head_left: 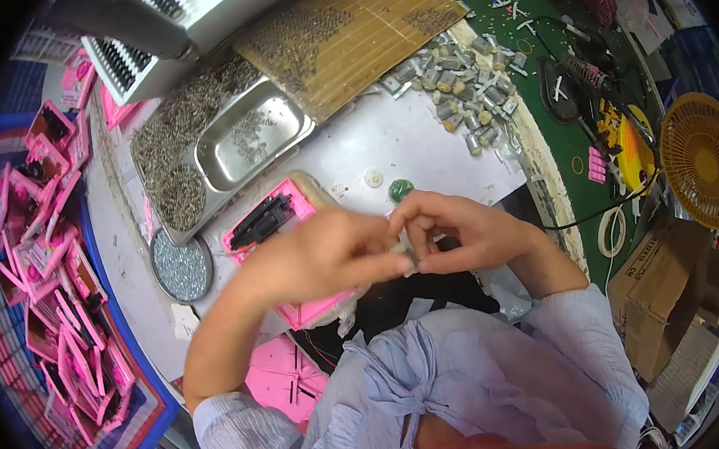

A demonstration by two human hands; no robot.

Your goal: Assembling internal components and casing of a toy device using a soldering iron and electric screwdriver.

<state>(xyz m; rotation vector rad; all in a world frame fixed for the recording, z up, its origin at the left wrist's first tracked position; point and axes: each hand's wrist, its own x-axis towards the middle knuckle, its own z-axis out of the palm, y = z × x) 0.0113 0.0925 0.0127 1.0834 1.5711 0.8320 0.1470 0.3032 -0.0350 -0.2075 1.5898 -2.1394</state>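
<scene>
In front of my chest both hands meet over a small grey piece (409,259), mostly covered by fingers, that looks like one of the small motors. My left hand (327,249) pinches it between thumb and fingers. From the other side, my right hand (467,234) has its bent fingers and thumb closed on it. Partly under my left forearm lies an open pink plastic housing (307,314) with a black part (263,222) in it. Just beyond my fingertips are a green round disc (400,190) and a small whitish disc (373,178).
Several small motors (467,87) lie heaped at the far right. A steel tray (296,138) and many screws (171,177) are far left, near a cardboard sheet (360,40). A round dish (182,264) of tiny metal parts and a basket of pink housings (62,293) stand left.
</scene>
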